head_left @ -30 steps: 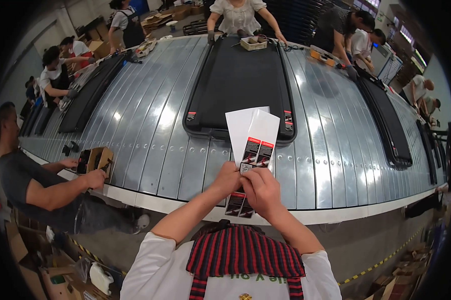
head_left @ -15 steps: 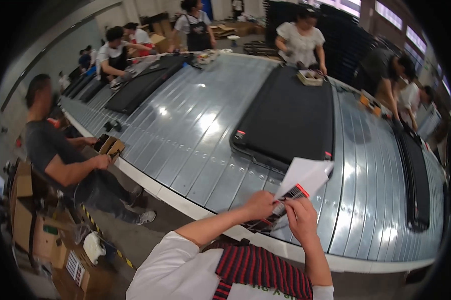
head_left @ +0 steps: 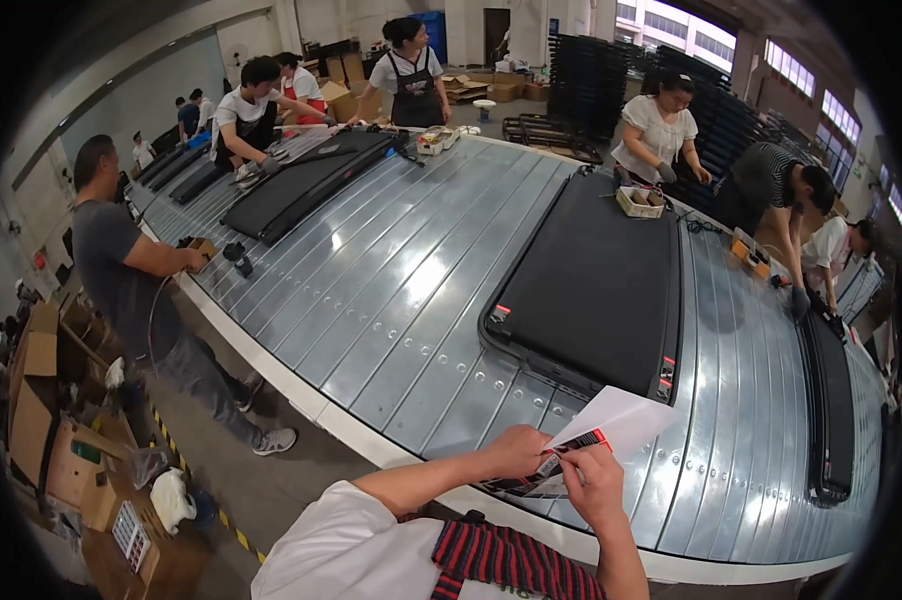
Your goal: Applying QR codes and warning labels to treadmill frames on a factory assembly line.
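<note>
head view: white sheets bearing red-and-black labels are between four and five o'clock of centre, held over the near part of the slatted metal table. the person's left hand is closed around their nine o'clock side, its fingertips mostly hidden; the right hand sits at their six o'clock, thumb and forefinger pinching by the labels, though whether a corner is lifted cannot be told. the sheets look light, thin and bendy, probably slick-faced and easy to crease or tear; a flat pinch at a margin, off the printed faces, should suit them best. at their twelve o'clock a black panel lies on the table, with a small cream tray resting towards its far end.
</note>
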{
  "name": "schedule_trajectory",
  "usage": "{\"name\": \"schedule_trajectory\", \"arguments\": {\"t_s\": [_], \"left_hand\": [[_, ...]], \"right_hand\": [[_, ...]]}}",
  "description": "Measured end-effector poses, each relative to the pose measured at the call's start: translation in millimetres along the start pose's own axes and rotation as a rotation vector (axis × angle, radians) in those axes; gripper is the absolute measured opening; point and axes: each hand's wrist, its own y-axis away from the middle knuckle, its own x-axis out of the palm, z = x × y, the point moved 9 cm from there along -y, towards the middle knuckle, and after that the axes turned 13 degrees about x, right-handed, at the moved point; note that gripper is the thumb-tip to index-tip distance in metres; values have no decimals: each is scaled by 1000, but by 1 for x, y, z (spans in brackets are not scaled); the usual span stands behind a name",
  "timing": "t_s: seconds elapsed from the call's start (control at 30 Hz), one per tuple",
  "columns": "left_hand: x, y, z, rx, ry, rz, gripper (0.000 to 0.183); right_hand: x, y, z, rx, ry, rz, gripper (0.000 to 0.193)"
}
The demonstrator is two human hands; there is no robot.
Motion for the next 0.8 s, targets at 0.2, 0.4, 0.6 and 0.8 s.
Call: {"name": "schedule_trajectory", "arguments": {"t_s": [0.2,0.4,0.6,0.8], "left_hand": [[-52,49,69,-23,127,-89,29],[-114,91,125,-59,136,-76,27],[-145,96,162,52,132,-125,20],[-150,88,183,61,229,23,19]], "right_hand": [[81,-27,46,-21,-15,37,12],[154,-65,77,101,-83,39,13],[188,-95,92,169,13,9,17],[195,-112,86,289,25,-83,20]]}}
